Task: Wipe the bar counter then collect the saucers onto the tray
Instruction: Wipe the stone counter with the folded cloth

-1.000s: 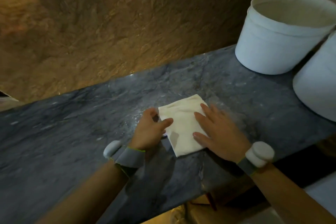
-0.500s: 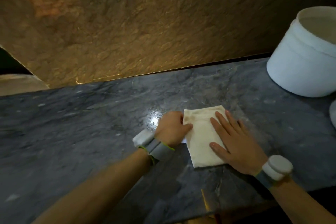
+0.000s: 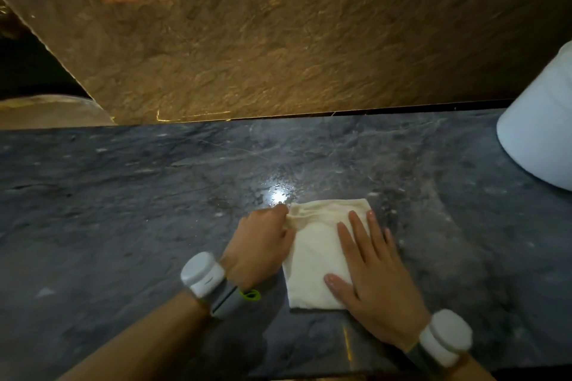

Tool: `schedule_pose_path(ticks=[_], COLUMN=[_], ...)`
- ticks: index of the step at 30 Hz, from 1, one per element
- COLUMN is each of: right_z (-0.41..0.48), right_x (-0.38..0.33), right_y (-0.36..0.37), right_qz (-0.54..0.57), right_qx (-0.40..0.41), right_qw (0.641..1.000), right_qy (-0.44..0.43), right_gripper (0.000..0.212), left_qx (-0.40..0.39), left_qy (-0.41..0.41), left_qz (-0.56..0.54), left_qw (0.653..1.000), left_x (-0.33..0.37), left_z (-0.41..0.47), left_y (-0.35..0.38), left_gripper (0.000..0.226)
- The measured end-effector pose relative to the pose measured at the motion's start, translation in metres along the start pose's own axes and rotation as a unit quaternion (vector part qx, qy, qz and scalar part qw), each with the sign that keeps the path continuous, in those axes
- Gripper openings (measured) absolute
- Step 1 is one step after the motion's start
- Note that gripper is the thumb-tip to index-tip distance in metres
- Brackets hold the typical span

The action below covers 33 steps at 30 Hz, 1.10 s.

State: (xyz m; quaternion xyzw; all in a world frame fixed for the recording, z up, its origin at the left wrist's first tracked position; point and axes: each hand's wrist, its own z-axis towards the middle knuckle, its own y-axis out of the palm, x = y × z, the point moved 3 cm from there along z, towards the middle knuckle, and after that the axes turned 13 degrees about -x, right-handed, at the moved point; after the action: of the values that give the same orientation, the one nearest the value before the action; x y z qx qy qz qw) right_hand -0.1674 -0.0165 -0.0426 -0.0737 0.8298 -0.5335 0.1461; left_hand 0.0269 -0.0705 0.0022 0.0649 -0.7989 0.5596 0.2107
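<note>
The wiping half of the job looks to be under way and not finished. A folded cream cloth (image 3: 322,254) lies flat on the grey marble counter (image 3: 123,195), closer to its near edge than its far one and right of the middle of the stretch in view. The right hand (image 3: 376,281) presses down on the cloth's right side with its fingers (image 3: 356,232) spread and flat, gripping nothing. The left hand (image 3: 263,244) sits at the cloth's left edge with its fingers curled in, pinching the fabric near the far left corner, where the cloth bunches into small creases.

Just beyond that corner a bright wet-looking patch (image 3: 278,195) glints on the stone, which suggests moisture there, though I cannot tell how much of the counter is already clean. The long run of counter toward the left end shows no sign either way.

The second half has not begun as far as can be seen: no saucers and no tray appear anywhere in view. At the right end of the counter stands a white bucket-like container (image 3: 538,130), cut off by the frame.

No brand, label or writing can be read, neither on the cloth, the container nor the 2 grey-and-white wrist bands (image 3: 204,275).
</note>
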Motion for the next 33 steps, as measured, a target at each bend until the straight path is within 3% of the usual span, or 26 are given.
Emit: schedule_pose_path(ticks=[2, 5, 7, 9, 13, 23, 33], right_z=[0.000, -0.002, -0.005, -0.006, 0.000, 0.046, 0.123], right_x=[-0.009, 0.001, 0.011, 0.015, 0.015, 0.008, -0.003], right_y=[0.000, -0.004, -0.013, -0.018, -0.016, -0.020, -0.043], right_qz=[0.004, -0.032, -0.079, -0.119, -0.148, -0.115, -0.096], right_qx=[-0.002, -0.031, -0.031, -0.035, -0.030, -0.032, -0.014], right_qw=[1.000, 0.998, 0.994, 0.989, 0.983, 0.990, 0.993], right_qy=[-0.011, -0.037, -0.061, -0.081, -0.109, -0.081, -0.065], right_gripper=[0.087, 0.089, 0.089, 0.086, 0.086, 0.096, 0.095], left_qx=[0.035, 0.077, 0.045, -0.015, -0.065, -0.063, -0.065], left_qy=[0.021, 0.099, 0.147, 0.145, 0.116, 0.088, 0.085], left_qz=[-0.001, 0.060, 0.157, 0.218, 0.224, 0.188, 0.243], left_qw=[0.999, 0.990, 0.976, 0.965, 0.966, 0.976, 0.964], left_x=[-0.008, -0.008, -0.001, -0.001, -0.006, -0.015, -0.049], left_z=[-0.010, -0.023, -0.032, -0.040, -0.040, 0.002, 0.058], left_y=[-0.001, 0.008, 0.021, 0.037, 0.050, 0.033, -0.010], left_gripper=[0.013, 0.049, 0.054, 0.065, 0.089, 0.082, 0.073])
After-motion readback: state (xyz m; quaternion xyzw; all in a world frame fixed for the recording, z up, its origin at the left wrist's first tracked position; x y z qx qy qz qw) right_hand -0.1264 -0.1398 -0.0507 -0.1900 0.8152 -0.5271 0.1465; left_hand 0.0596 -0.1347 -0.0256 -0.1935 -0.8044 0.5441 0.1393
